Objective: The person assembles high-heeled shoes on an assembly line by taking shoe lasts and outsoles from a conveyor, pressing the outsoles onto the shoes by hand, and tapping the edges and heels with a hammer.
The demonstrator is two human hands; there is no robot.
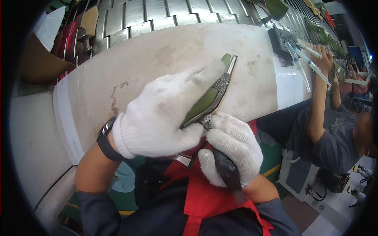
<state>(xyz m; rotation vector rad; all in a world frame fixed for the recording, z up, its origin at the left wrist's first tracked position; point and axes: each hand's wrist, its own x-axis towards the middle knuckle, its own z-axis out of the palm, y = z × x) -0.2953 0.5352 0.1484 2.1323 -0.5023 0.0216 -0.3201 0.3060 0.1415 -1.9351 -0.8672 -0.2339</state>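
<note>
My left hand (165, 110), in a white knit glove, holds a green shoe (202, 104) tilted over the near edge of the worktable. Its fingers lie along the shoe and the thumb presses its near end. The shoe has a silvery edge and a sparkling grey band. My right hand (236, 141), gloved too, is wrapped round the black handle of a tool (226, 167). Its fingertips meet the near end of the shoe beside my left thumb. The tool's working end is hidden by the fingers. A silvery tapered piece (183, 159) shows below my left hand.
The pale, stained worktable (165, 51) borders a metal slat conveyor (153, 15) carrying green shoes (273, 8). A dark block (281, 39) and clear syringe-like tubes (311, 65) are at the right. Close by, a co-worker's arm (319, 98) reaches in. Brown curved pieces (43, 63) stand left.
</note>
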